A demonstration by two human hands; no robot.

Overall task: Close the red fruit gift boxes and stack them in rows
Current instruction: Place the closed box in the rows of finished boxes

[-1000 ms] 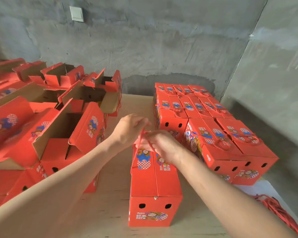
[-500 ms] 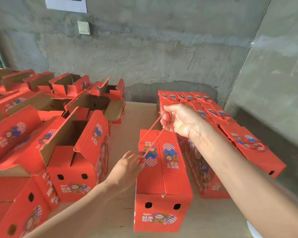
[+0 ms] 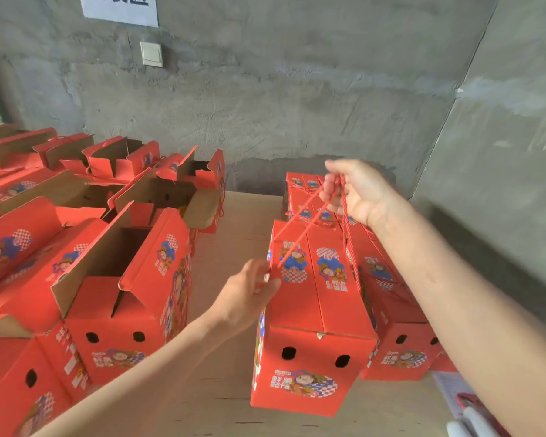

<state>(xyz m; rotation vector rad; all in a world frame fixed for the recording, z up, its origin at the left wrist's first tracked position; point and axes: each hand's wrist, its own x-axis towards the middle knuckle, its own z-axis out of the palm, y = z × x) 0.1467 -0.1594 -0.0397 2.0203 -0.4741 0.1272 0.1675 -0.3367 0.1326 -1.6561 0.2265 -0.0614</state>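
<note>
Right hand [image 3: 356,192] grips the red rope handle [image 3: 349,247], raised above the closed box [image 3: 316,310], which is just beside the stacked rows [image 3: 401,342]. Left hand [image 3: 249,294] pinches the rope's lower end at the box's left top edge. Risk: 1 hard tug could pull the rope from its hole or pop the 2 lid flaps, and a swing could knock the rows.

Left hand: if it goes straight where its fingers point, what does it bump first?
The closed red gift box. The left hand points at its top left edge and looks nearly touching, though blur hides any gap.
</note>
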